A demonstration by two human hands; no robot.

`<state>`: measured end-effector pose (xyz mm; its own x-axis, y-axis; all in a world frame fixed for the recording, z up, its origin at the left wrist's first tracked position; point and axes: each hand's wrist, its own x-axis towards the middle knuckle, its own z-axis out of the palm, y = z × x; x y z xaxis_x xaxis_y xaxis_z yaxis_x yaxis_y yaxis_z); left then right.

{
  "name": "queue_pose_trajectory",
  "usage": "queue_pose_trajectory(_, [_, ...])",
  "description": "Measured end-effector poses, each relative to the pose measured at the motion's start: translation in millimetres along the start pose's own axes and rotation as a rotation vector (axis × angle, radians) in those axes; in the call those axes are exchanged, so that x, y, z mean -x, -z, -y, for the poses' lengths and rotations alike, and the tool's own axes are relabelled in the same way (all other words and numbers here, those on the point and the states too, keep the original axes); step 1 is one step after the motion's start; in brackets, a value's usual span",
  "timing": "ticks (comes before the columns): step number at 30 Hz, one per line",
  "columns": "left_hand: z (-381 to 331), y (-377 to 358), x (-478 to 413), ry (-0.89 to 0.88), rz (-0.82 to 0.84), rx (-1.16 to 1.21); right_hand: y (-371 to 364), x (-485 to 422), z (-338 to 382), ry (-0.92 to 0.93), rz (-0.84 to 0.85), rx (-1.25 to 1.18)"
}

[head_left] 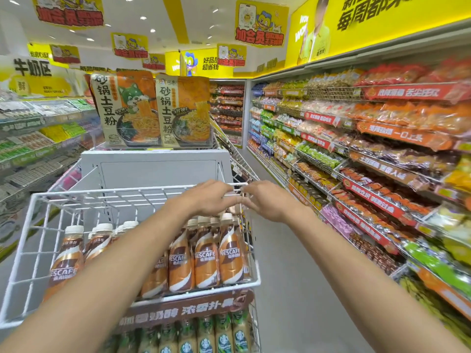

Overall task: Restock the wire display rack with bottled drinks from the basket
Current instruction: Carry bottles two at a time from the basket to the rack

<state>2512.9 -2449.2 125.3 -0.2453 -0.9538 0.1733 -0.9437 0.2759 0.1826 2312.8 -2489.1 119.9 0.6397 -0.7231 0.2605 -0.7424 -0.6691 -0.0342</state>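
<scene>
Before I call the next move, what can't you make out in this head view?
- Whatever the left hand and right hand hold at the wire rack back corner: fingers cover it.
- Basket: not in view.
- Middle Nescafe bottles: left forearm hides them.
- Starbucks bottles: bottom edge cuts them off.
- Right snack shelves: blurred.
</scene>
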Motion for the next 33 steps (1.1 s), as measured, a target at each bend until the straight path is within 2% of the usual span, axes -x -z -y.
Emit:
queue_pose_trajectory(5, [-49.3, -32.0, -10.5, -0.106, 0.103, -0.096, 8.5, 73.9, -37.8, -0.243, 0.175, 0.105])
queue_pose_trajectory(10, [-132.9, -94.8, -15.3, -0.185, 0.192, -0.160, -3.9, 183.7, -100.9, -0.488, 0.250, 0.096])
queue_pose_trajectory(14, [-225.5, -157.1, -22.7, -0.211, 0.304, -0.155, -5.6, 304.4, -155.5, -0.703, 0.296, 0.087])
queue_pose_trajectory(19, [-383.3, -231.3, -13.7, -0.288, 0.443, -0.098, 5.0, 486.7, -211.1, -0.912, 0.330, 0.071])
queue_pose_trajectory(23, [-514.1, -286.6, 14.1, -0.438, 0.492, -0.054, 9.9, 627.1, -249.9, -1.024, 0.402, 0.081])
queue_pose_trajectory(26, [-582.0, -332.5, 33.8, -0.520, 0.543, -0.047, -9.2, 711.6, -289.8, -1.100, 0.453, 0.056])
queue_pose_trajectory(30, [-632.1, -397.1, 45.0, -0.540, 0.640, -0.061, -26.9, 769.4, -303.1, -1.151, 0.550, -0.004])
queue_pose_trajectory(33, [-645.1, -457.5, 46.9, -0.529, 0.707, -0.067, -59.5, 794.5, -318.6, -1.101, 0.589, -0.059])
